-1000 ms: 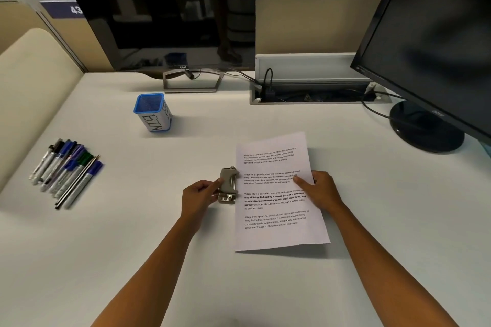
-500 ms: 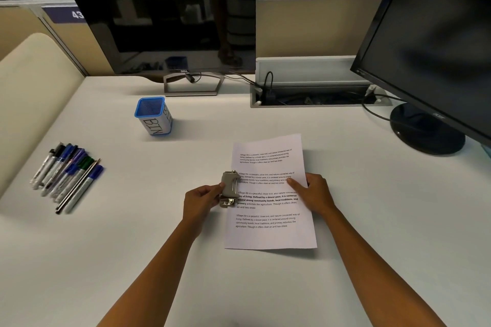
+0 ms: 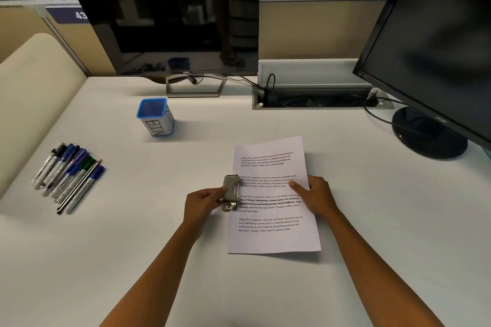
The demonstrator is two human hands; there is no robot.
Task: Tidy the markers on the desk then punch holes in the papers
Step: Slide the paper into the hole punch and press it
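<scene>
Left hand [image 3: 203,200]: curled fingers are closed on the hole punch [image 3: 231,192], set over the printed sheet's [image 3: 273,194] left edge.
Right hand [image 3: 314,195]: fingers are laid flat on the sheet.
Markers [image 3: 67,176]: about eight, lying at far left.
Bin [image 3: 156,117]: one.

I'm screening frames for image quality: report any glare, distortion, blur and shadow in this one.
Head view: the left monitor mirrors the room as glare; wide-angle distortion bows the desk edges; the paper text is soft but partly readable; soft shadows lie beside the bin and under the paper's near edge.
</scene>
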